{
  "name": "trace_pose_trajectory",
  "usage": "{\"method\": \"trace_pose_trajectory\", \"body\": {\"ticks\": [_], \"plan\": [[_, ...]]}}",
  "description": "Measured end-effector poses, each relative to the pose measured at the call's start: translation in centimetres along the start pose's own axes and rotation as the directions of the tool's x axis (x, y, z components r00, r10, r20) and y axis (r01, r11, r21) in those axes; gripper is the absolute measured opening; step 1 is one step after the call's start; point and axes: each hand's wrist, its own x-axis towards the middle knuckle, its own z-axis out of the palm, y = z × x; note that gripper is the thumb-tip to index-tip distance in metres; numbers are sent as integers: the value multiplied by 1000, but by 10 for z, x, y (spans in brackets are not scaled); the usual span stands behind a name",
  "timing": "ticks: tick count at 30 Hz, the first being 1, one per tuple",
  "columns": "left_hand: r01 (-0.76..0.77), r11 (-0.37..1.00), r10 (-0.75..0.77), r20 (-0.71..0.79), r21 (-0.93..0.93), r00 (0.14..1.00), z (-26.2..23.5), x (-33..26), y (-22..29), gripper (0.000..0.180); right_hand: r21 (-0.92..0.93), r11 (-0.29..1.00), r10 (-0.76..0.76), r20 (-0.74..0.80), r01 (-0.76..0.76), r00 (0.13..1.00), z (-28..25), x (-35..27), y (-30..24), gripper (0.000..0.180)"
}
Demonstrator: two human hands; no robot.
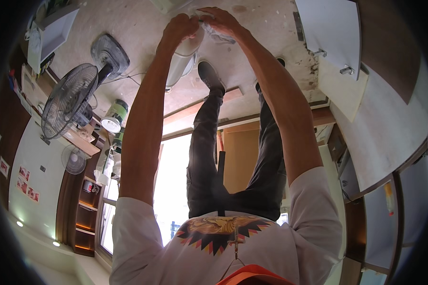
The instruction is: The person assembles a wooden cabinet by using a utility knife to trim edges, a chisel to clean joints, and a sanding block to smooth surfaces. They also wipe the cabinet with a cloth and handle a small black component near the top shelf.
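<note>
- A crumpled white cloth lay on the dusty, speckled floor, beside a smooth, rounded white container.
- Both bare arms stretched straight down past the dark trousers.
- The left hand pinched the cloth's edge with curled fingers.
- The right hand gripped the same cloth, fingers bent over it.

Home under renovation: dusty floor, loose cabinet doors.

A white short-sleeved shirt with a printed orange and black emblem is worn, with dark trousers and dark shoes.
</note>
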Motion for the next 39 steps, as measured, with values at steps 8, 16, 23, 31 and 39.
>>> {"method": "trace_pose_trajectory", "body": {"ticks": [8, 16, 23, 31, 39], "plan": [[9, 1000, -10, 42, 27, 999, -4, 3, 10, 58, 22, 1000, 11, 13, -12, 1000, 2, 6, 14, 47], [39, 999, -40, 59, 21, 997, -8, -5, 10, 58, 38, 999, 31, -29, -29, 999, 4, -3, 4, 44], [10, 996, -11, -9, -92, 1000, 10, -85, -23, 49, -49, 999, -33, -284, 20, 958, 23, -81, -58, 40], [63, 997, -72, -196, -51, 978, 32, -199, -71, 48, -79, 996, -52, -301, 30, 952, 42, -147, -143, 45], [132, 900, -199, -122, -416, 972, 78, -275, -72, 42, -66, 996, 40, -236, -57, 971, 35, -203, -195, 43]]}}
